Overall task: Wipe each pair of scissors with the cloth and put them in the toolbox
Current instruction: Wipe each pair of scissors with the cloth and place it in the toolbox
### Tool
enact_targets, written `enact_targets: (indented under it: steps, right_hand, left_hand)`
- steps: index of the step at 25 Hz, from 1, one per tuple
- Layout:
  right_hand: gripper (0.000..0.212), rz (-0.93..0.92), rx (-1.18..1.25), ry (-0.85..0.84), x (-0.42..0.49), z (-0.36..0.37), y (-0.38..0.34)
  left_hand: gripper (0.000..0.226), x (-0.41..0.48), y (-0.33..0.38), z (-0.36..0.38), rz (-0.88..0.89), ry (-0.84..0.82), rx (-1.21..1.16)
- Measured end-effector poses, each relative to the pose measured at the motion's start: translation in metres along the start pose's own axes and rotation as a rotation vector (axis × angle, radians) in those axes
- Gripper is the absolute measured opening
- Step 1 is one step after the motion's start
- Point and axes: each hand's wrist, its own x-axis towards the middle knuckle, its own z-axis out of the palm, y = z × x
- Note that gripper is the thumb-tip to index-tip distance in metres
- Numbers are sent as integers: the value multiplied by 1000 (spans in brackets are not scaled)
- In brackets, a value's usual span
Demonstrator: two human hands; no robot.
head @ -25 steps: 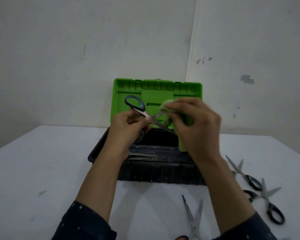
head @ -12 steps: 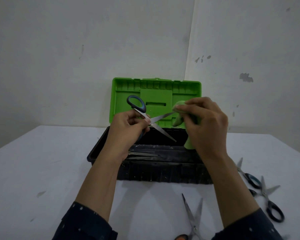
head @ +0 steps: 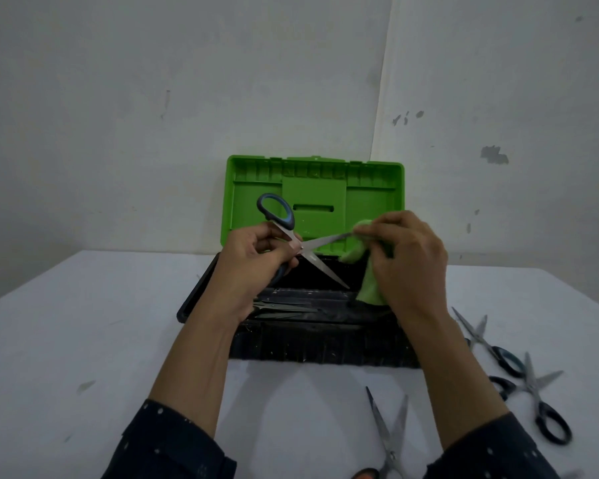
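Observation:
My left hand (head: 253, 261) grips a pair of blue-handled scissors (head: 322, 267) by the handles, held above the toolbox with the blades spread apart. My right hand (head: 405, 257) pinches a green cloth (head: 369, 288) around the tip of the upper blade; the lower blade points down to the right, bare. The black toolbox (head: 312, 344) stands open behind my forearms, its green lid (head: 312, 188) upright. Scissors (head: 281, 307) lie inside it at the left.
On the white table to the right lie two dark-handled scissors (head: 491, 344) (head: 540, 406). Another open pair (head: 388, 433) lies near the front edge between my forearms. A grey wall rises close behind the toolbox.
My right hand has slid the cloth outward along the upper blade, from near the pivot to the tip. The left hand kept its hold on the handles.

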Motion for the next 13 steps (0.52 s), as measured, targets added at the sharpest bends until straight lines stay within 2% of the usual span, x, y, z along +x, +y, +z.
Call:
enact_targets:
  steps: [3, 5, 8, 13]
  right_hand:
    - [21, 32, 61, -31, 12, -21, 3]
    - [19, -85, 127, -142, 18, -35, -15]
    - [17, -201, 80, -260, 9, -29, -49]
    - [17, -180, 91, -114, -10, 4, -55]
  left_hand:
    - [13, 2, -3, 0, -12, 47, -44]
    - [11, 3, -4, 1, 10, 69, -38]
    - [6, 0, -2, 6, 68, 79, -14]
    - [7, -2, 2, 10, 92, 119, 2]
